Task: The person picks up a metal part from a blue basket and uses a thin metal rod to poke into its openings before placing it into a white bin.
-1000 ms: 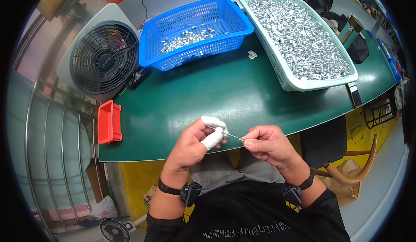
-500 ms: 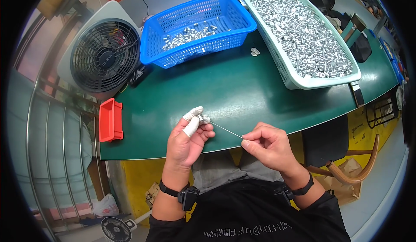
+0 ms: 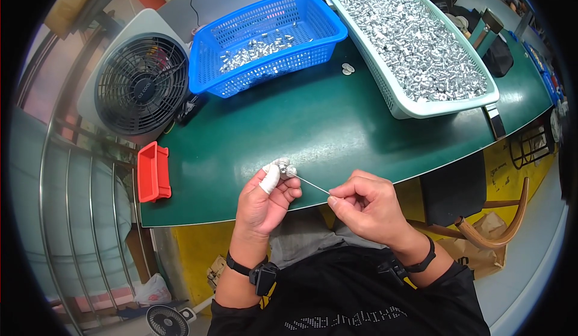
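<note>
1. Two bare hands, mine, meet over the near edge of a green table [image 3: 241,137]. My left hand [image 3: 265,206], with white finger covers [image 3: 270,180], is pinched nearly closed around a small silvery metal piece [image 3: 283,169].
2. My right hand [image 3: 370,206] has thumb and index finger pressed together on one end of a thin metal rod [image 3: 314,185]. The rod slants up and left to my left fingertips; I cannot tell whether it enters the piece.
3. Half a second ago my left index finger stood raised from the thumb; now it curls in beside the piece. To my judgement, that gives a firmer grip while the rod is worked.
4. Less rod shows between my hands than in that earlier view, and my right hand sits slightly nearer my left.
5. Beyond, the blue perforated basket [image 3: 286,65] holds a scattering of metal pieces, and the pale green basket [image 3: 448,106] is heaped with them, both as before.
</note>
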A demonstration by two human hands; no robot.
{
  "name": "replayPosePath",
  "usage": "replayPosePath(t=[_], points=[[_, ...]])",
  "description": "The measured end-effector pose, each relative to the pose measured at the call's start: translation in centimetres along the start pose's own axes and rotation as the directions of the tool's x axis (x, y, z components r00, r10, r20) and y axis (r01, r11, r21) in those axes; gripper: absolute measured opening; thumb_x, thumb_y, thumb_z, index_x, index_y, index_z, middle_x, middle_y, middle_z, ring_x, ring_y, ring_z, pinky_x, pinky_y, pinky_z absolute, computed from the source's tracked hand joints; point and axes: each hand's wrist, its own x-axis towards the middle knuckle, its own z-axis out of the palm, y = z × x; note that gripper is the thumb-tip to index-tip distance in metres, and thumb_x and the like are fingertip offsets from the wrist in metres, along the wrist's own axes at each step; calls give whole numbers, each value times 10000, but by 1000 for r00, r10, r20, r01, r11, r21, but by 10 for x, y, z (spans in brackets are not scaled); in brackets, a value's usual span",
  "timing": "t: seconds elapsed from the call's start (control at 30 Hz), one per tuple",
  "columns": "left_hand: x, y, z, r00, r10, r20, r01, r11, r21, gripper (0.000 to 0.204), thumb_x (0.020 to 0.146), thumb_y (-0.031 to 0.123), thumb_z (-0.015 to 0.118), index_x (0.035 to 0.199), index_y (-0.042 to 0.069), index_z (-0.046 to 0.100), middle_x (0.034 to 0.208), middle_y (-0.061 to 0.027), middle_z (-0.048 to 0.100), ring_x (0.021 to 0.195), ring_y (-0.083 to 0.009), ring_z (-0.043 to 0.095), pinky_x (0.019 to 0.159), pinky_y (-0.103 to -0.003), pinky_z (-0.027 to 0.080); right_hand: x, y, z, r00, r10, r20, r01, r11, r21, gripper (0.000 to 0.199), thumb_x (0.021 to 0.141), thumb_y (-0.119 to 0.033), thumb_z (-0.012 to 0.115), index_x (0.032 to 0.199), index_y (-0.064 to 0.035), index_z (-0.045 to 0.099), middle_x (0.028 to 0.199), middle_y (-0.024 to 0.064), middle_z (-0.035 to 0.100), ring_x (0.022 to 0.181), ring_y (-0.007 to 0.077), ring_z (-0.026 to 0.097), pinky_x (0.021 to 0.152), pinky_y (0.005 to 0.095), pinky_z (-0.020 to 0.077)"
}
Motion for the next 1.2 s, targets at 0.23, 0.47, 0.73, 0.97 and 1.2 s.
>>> replayPosePath(t=[0.23, 0.47, 0.73, 0.97, 1.2], points=[[1, -3, 1, 1000, 13, -18, -13, 999, 34, 269, 1011, 142, 531, 1231, -6, 571, 1060, -123, 657, 920, -226, 645, 781, -351, 551, 1, -3, 0, 1000, 10, -1, -10, 999, -42, 39, 820, 5, 722, 856, 15, 713, 738, 13, 588, 600, 31, 514, 517, 199, 393], [0, -16, 20, 960, 272, -63, -222, 881, 418, 213, 1010, 87, 533, 1190, -12, 592, 1046, -117, 662, 886, -212, 666, 757, -336, 570, 2, 12, -1, 1000, 18, 4, -18, 999, 33, 102, 853, -56, 714, 857, 42, 685, 733, 36, 607, 577, 47, 525, 483, 225, 404], [-1, -16, 24, 911, 411, -41, -335, 793, 510, 198, 979, 11, 565, 1171, -24, 595, 1034, -123, 663, 871, -178, 657, 756, -297, 564, 2, 30, -12, 856, 365, 365, -516, 570, 640, 102, 909, -33, 686, 977, 43, 693, 827, 32, 652, 616, 51, 532, 544, 200, 421], [-4, -14, 38, 857, 515, 15, -382, 616, 689, 175, 973, 0, 572, 1142, -30, 604, 1006, -118, 678, 863, -178, 668, 759, -300, 572, 1, 33, -4, 915, 345, 210, -402, 729, 555, 96, 901, -20, 690, 973, 42, 695, 821, 31, 637, 644, 36, 515, 542, 189, 386], [0, -8, 28, 983, 148, -112, -124, 973, 194, 171, 973, 25, 585, 1138, -14, 607, 1001, -97, 664, 838, -178, 654, 746, -308, 570, 0, 22, -7, 942, 282, 180, -335, 818, 468, 92, 900, -14, 689, 974, 41, 701, 832, 11, 613, 687, 48, 531, 591, 202, 409]])
